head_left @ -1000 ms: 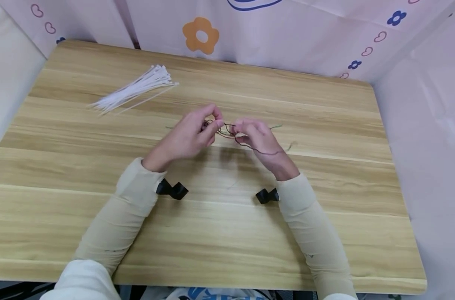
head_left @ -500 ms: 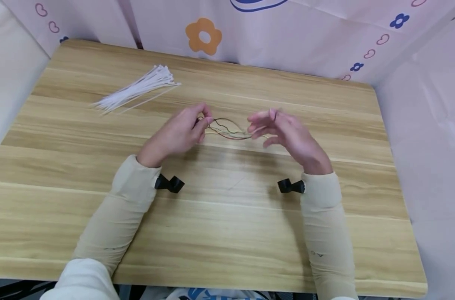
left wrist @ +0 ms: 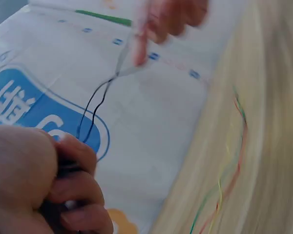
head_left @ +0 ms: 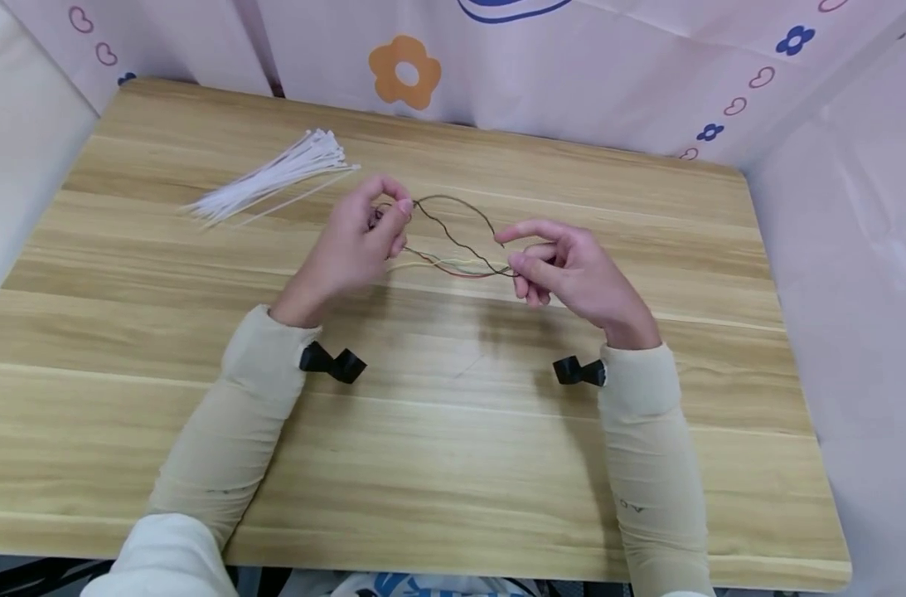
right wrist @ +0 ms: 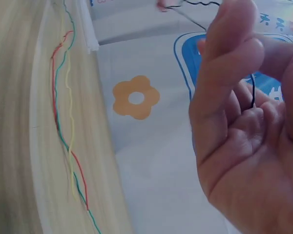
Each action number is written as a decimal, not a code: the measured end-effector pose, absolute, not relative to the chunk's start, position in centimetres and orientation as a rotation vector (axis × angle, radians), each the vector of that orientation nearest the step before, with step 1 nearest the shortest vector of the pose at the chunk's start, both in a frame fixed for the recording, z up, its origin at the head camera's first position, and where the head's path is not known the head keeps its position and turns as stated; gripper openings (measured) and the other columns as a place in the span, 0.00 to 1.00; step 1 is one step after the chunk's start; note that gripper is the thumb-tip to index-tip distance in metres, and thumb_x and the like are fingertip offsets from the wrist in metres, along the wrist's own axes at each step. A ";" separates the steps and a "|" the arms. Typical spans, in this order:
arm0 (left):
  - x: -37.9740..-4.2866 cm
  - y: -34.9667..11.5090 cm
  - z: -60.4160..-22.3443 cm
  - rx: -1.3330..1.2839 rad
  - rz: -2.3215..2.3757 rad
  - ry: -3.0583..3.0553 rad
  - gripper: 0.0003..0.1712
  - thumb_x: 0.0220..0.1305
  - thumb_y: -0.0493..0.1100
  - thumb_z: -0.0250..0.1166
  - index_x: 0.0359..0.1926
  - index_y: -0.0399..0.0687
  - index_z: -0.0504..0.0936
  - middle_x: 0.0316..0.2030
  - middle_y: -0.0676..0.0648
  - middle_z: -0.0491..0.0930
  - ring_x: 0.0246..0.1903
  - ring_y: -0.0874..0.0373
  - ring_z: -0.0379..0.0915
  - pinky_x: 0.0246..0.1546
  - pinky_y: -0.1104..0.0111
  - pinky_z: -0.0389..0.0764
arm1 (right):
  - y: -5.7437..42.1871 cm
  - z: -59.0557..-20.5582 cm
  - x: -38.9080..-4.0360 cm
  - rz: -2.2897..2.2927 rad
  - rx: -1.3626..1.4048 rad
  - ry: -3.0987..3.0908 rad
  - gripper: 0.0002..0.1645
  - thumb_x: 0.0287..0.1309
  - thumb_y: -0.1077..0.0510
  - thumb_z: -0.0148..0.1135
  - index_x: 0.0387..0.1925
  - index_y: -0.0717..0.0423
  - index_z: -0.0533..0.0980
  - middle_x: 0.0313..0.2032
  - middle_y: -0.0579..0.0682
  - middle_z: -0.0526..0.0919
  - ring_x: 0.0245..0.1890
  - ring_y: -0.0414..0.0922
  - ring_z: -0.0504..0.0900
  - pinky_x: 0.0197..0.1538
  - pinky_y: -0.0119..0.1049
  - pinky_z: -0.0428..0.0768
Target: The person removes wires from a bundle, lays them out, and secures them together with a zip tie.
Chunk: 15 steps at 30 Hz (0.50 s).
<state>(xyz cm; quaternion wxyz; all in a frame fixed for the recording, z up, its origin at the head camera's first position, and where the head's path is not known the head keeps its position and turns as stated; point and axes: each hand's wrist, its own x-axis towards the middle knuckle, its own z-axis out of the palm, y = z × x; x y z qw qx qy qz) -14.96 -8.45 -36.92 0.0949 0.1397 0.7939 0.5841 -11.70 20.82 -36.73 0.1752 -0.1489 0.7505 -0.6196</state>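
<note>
My left hand (head_left: pixel 359 236) pinches thin black wires (head_left: pixel 453 237) between thumb and forefinger, and its other fingers curl round a dark bundle (left wrist: pixel 53 214) mostly hidden in the fist. Across from it, my right hand (head_left: pixel 575 269) pinches a black wire (right wrist: pixel 254 92) between thumb and fingers, forefinger stretched out toward the left hand. Two black strands bow apart between the hands, above the table. Below them, red (right wrist: pixel 53 97), green (right wrist: pixel 64 141) and yellow (right wrist: pixel 70 92) wires lie loosely twisted together along the wooden tabletop.
A bundle of white cable ties (head_left: pixel 273 178) lies at the back left of the wooden table (head_left: pixel 453 489). Behind stands a white printed curtain (head_left: pixel 572 75) with an orange flower. Black mounts (head_left: pixel 581 371) stick out from both sleeves.
The hands were close together over the tangled wires. My right hand has moved right, opened and pinched a black wire; the left has risen, lifting black strands away from the coloured ones.
</note>
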 end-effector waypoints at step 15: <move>-15.3 -10.7 -36.5 1.130 1.115 2.119 0.06 0.79 0.38 0.56 0.43 0.46 0.79 0.20 0.55 0.65 0.21 0.62 0.61 0.25 0.70 0.66 | 20.4 -37.2 -12.8 -2.391 -0.085 2.302 0.03 0.65 0.68 0.71 0.38 0.63 0.82 0.25 0.51 0.89 0.21 0.40 0.85 0.27 0.27 0.82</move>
